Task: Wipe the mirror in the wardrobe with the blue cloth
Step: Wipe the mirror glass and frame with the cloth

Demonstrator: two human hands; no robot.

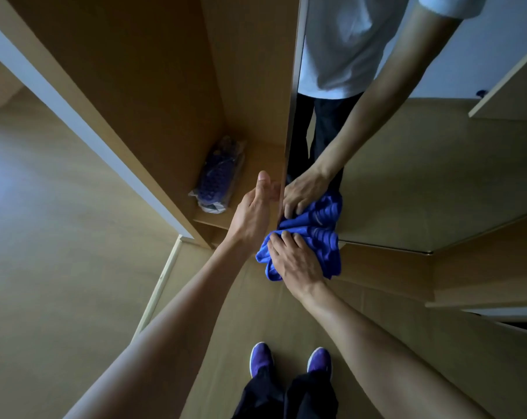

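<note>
Inside the wardrobe [153, 86] a plastic bag [218, 176] lies on the bottom shelf, clear of the work. Just right of it the left hand [254, 207] holds the front edge of the mirror's panel [291, 116], thumb up on the near side and fingers curled round behind, which should steady the panel against the push of wiping. Next comes the cloth [322, 246], bunched into a soft wad and pressed to the glass at the lower left corner of the mirror [407, 176], touching its own reflection there. The right hand [295, 258] lies on top of it, fingers spread and nearly flat, palm bearing down rather than pinching. The cloth looks light, limp and ribbed, so it will fold and creep under the palm; it is best taken as it is now, with a broad flat hand over the middle of the wad and loose corners tucked under. The glass is stiff, smooth and probably brittle, and it likely swings with its panel, so pressure should be even and met by the other hand at the edge. Most of the mirror stretches up and to the right of the cloth, so much of the surface seems left to cover.
</note>
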